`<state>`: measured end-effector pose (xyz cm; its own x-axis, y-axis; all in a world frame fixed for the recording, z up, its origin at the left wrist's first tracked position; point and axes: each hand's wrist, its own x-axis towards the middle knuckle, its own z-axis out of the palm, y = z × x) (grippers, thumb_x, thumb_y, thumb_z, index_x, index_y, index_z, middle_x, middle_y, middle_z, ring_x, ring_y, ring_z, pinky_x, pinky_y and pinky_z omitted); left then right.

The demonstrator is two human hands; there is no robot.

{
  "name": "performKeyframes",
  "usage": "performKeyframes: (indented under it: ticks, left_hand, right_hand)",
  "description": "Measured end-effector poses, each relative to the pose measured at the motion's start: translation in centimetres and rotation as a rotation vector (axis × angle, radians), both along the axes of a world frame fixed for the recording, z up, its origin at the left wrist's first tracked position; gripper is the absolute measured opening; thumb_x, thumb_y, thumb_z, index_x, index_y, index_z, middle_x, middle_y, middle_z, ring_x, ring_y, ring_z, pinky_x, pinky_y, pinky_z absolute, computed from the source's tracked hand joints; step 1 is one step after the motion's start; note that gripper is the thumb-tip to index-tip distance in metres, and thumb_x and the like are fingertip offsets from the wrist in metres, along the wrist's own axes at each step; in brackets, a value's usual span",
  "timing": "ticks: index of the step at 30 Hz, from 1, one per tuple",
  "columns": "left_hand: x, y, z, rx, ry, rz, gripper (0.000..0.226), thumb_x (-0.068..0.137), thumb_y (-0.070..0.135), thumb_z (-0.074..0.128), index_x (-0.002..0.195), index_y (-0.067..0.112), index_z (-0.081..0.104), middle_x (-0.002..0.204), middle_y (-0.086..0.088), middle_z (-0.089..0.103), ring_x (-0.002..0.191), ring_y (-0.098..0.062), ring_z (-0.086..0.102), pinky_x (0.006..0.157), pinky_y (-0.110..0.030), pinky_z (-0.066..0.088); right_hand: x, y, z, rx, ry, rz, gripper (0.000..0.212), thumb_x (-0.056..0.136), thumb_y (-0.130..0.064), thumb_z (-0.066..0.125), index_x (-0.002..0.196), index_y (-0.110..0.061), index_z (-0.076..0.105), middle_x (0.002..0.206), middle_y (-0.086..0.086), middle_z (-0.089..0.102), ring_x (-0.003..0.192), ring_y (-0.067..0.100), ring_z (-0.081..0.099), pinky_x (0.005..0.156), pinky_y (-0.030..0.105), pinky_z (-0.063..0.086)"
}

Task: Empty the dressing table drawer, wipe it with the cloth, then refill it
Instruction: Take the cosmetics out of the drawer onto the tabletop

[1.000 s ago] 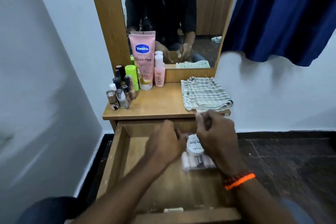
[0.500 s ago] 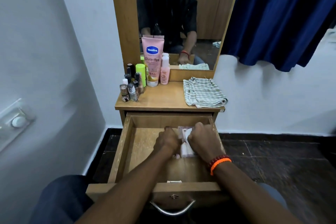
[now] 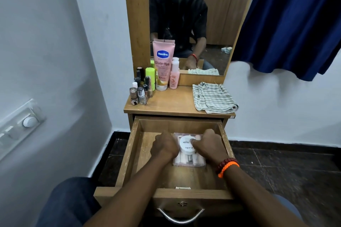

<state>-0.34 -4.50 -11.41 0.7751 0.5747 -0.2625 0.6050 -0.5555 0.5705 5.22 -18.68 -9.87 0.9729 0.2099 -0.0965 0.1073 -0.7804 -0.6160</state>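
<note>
The wooden drawer (image 3: 135,153) of the dressing table stands pulled out. Inside lies a clear plastic box (image 3: 189,162) of pale pink items, with a white round jar (image 3: 186,145) marked "POLISH" on top of it. My left hand (image 3: 164,146) grips the box's left side with curled fingers. My right hand (image 3: 209,145) curls round the right side, its thumb against the jar. A striped cloth (image 3: 214,97) lies folded on the table top at the right, apart from both hands.
A pink Vaseline tube (image 3: 162,64), a small pink bottle (image 3: 174,77), a green bottle (image 3: 150,75) and several nail polish bottles (image 3: 140,95) stand at the table top's back left. The mirror (image 3: 186,22) rises behind. A blue curtain (image 3: 295,20) hangs at right, and the drawer handle (image 3: 181,216) is nearest me.
The view has pulled back and shows the whole drawer. Both hands stayed on the box; it looked tipped up half a second ago and now lies flat with the jar on top.
</note>
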Motion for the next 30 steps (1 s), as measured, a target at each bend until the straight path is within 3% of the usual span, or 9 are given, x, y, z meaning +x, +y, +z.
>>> performKeyframes:
  ticks: [2, 6, 10, 12, 17, 21, 26, 30]
  left_hand:
    - [-0.2, 0.2, 0.3, -0.035, -0.024, 0.019, 0.038, 0.081, 0.029, 0.075, 0.114, 0.014, 0.063, 0.119, -0.012, 0.066, 0.103, -0.034, 0.067, 0.085, -0.042, 0.058]
    - [-1.6, 0.7, 1.7, -0.087, -0.126, 0.011, 0.032, 0.077, 0.029, 0.078, 0.097, 0.006, 0.069, 0.105, -0.015, 0.071, 0.093, -0.032, 0.07, 0.069, -0.034, 0.056]
    - [-4.8, 0.6, 4.3, -0.045, -0.28, -0.022, 0.015, 0.081, 0.018, 0.082, 0.08, 0.006, 0.072, 0.081, -0.006, 0.071, 0.077, -0.022, 0.07, 0.068, -0.04, 0.061]
    - [-5.7, 1.0, 6.7, 0.015, -0.339, -0.03, 0.014, 0.082, 0.02, 0.082, 0.076, 0.01, 0.074, 0.076, -0.002, 0.071, 0.072, -0.018, 0.068, 0.068, -0.038, 0.06]
    - [-2.9, 3.7, 11.9, 0.127, -0.416, -0.051, 0.019, 0.083, 0.024, 0.082, 0.093, 0.008, 0.078, 0.092, -0.007, 0.074, 0.085, -0.023, 0.068, 0.07, -0.035, 0.057]
    - [1.0, 4.5, 13.5, 0.192, -0.432, 0.004, 0.032, 0.086, 0.018, 0.08, 0.111, 0.003, 0.068, 0.111, -0.013, 0.071, 0.102, -0.03, 0.067, 0.067, -0.033, 0.048]
    - [2.7, 3.5, 13.3, 0.243, -0.464, 0.022, 0.026, 0.097, 0.009, 0.063, 0.122, 0.003, 0.061, 0.12, -0.017, 0.065, 0.106, -0.033, 0.064, 0.071, -0.033, 0.045]
    - [3.3, 3.5, 12.2, 0.272, -0.485, 0.025, 0.019, 0.097, 0.005, 0.059, 0.115, 0.002, 0.065, 0.112, -0.017, 0.069, 0.096, -0.031, 0.066, 0.065, -0.032, 0.043]
  right_hand:
    - [-0.1, 0.0, 0.2, 0.032, -0.006, -0.023, 0.03, 0.087, -0.03, 0.072, 0.095, -0.008, 0.052, 0.095, 0.007, 0.059, 0.079, 0.019, 0.053, 0.048, 0.019, 0.029]
    - [-1.0, -0.5, 1.5, 0.087, -0.046, -0.046, 0.035, 0.083, -0.034, 0.075, 0.088, -0.003, 0.06, 0.08, 0.004, 0.062, 0.074, 0.02, 0.057, 0.047, 0.021, 0.029]
    - [-3.8, -0.9, 4.6, 0.148, -0.135, -0.041, 0.037, 0.083, -0.037, 0.078, 0.084, -0.003, 0.067, 0.079, 0.011, 0.066, 0.077, 0.023, 0.066, 0.062, 0.032, 0.048]
    - [-4.8, -0.6, 6.6, 0.197, -0.167, -0.02, 0.034, 0.085, -0.037, 0.078, 0.083, -0.004, 0.069, 0.076, 0.008, 0.069, 0.072, 0.017, 0.066, 0.065, 0.034, 0.052]
    - [-1.7, 2.1, 11.1, 0.253, -0.233, -0.019, 0.041, 0.082, -0.042, 0.079, 0.092, -0.004, 0.068, 0.084, 0.006, 0.067, 0.08, 0.023, 0.063, 0.062, 0.032, 0.044]
    - [4.7, 5.9, 11.5, 0.223, -0.186, -0.032, 0.046, 0.074, -0.043, 0.082, 0.093, -0.005, 0.068, 0.091, 0.014, 0.071, 0.088, 0.029, 0.07, 0.05, 0.024, 0.036]
    - [8.4, 8.4, 10.5, 0.149, -0.141, -0.04, 0.039, 0.08, -0.035, 0.077, 0.102, -0.005, 0.064, 0.106, 0.017, 0.069, 0.1, 0.035, 0.067, 0.065, 0.033, 0.048]
    - [9.5, 9.3, 9.6, 0.127, -0.143, -0.066, 0.044, 0.077, -0.036, 0.08, 0.108, -0.008, 0.064, 0.115, 0.016, 0.067, 0.101, 0.032, 0.066, 0.071, 0.037, 0.056]
